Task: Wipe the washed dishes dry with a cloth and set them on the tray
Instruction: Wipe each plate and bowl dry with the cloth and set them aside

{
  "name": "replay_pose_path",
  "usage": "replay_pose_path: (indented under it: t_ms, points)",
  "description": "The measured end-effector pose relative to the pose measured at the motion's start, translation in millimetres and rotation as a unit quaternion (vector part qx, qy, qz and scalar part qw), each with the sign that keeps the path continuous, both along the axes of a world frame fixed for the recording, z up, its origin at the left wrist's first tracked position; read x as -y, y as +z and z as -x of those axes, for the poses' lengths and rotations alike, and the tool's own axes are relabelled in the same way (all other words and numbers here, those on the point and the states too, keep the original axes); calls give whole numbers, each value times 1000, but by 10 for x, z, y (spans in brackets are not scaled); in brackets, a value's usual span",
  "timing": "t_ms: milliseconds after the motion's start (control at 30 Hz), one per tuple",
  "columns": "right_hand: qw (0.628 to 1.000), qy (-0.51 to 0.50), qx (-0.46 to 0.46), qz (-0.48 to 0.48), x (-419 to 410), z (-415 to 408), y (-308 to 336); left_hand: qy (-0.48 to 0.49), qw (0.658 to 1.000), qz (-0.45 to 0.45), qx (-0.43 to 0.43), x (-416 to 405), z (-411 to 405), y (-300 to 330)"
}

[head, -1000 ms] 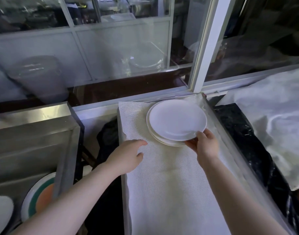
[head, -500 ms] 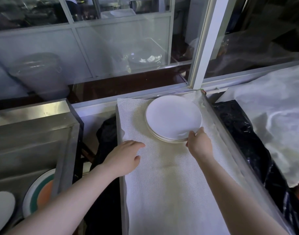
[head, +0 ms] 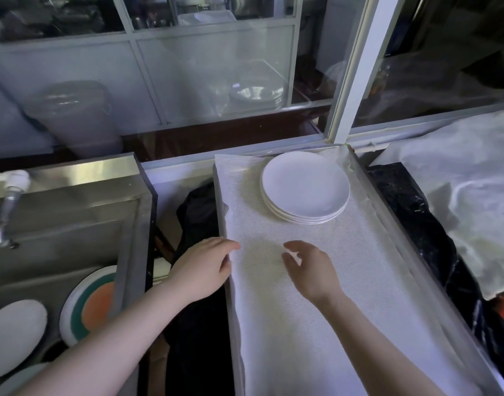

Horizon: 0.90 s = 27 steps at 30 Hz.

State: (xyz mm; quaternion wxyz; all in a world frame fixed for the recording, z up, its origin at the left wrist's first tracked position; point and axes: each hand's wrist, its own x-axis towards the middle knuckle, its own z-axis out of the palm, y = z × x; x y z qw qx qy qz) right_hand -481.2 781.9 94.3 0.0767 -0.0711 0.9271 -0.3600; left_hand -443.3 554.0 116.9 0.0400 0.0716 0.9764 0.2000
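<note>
Plates, white and plain, sit stacked (head: pixel 305 187) at the far end of the tray (head: pixel 388 224), on the white woven cloth liner (head: pixel 316 324) that covers its floor; at least 3 rims show at the stack's near edge. Neither hand touches the stack. The right hand (head: pixel 312 271) hovers over the liner nearer the person, well short of the plates, its fingers (head: pixel 292 247) loosely curved and grasping nothing. The left hand (head: pixel 200 270) rests at the tray's left rim, fingers relaxed against the liner's edge; whether it presses or only touches I cannot tell.

By my reading, 1 plate's cycle is finished and the step in hand is the turn toward the next dish. More wait in the steel sink (head: pixel 73 224) to the left: a white plate (head: pixel 12 335) and a plate with a green ring and orange centre (head: pixel 87 304), leaning against the sink's right wall. A tap (head: pixel 7 207) stands at the sink's far left.

The next move likely calls for a reach left into the sink and a firm hold on a possibly wet rim. No drying cloth shows in either hand, so one must be found first.
</note>
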Motion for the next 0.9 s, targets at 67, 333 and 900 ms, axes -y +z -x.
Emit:
replay_pose_path:
  t_ms: [67,333,900]
  points:
    - [998,48,-37,-11,173,-116,80,8,1000,-1,-6,141,-176,32]
    - [974,172,-141,-36,1178,-773,413,97,995,-8,-11,1079,-1127,174]
    - [881,398,-132,-222,4130,-3305,-11,309,944,-77,82,3957,-4747,-287]
